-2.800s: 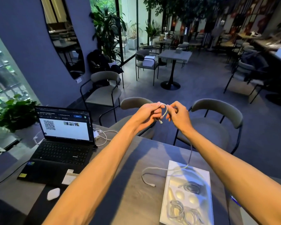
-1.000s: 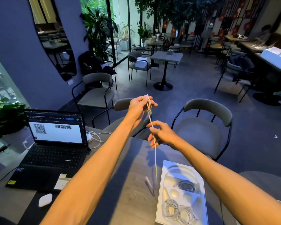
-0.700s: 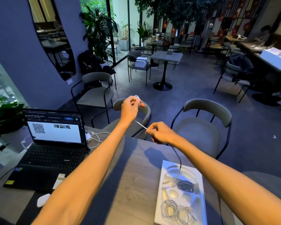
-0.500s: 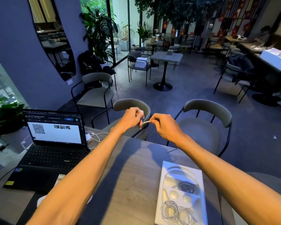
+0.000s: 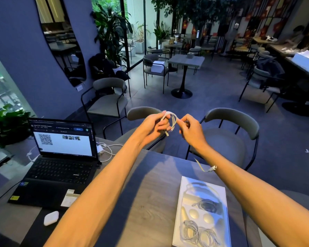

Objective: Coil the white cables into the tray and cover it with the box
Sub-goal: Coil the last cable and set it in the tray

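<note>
My left hand (image 5: 154, 126) and right hand (image 5: 191, 128) both pinch the white cable (image 5: 171, 120), keeping its loops gathered above the tray (image 5: 223, 216).

- white cable (image 5: 171, 120): loops bunched between both hands, part hidden behind left hand (image 5: 152, 126) fingers; loop count unreadable
- cable run from loops to loose plug end (image 5: 211, 168) hidden behind right hand (image 5: 191, 130) and forearm; plug motion-blurred, connector type unclear
- tray (image 5: 178, 227): bottom edge cut off by frame; near right corner covered by right forearm
- coiled cables in tray (image 5: 196, 232): tangled and soft, can't separate them or count; lowest coils run off frame
- laptop (image 5: 61, 157) screen text too small to read; QR code not resolvable
- small white object (image 5: 51, 218) near laptop: can't tell what it is
- both arms cut off at bottom edge
</note>
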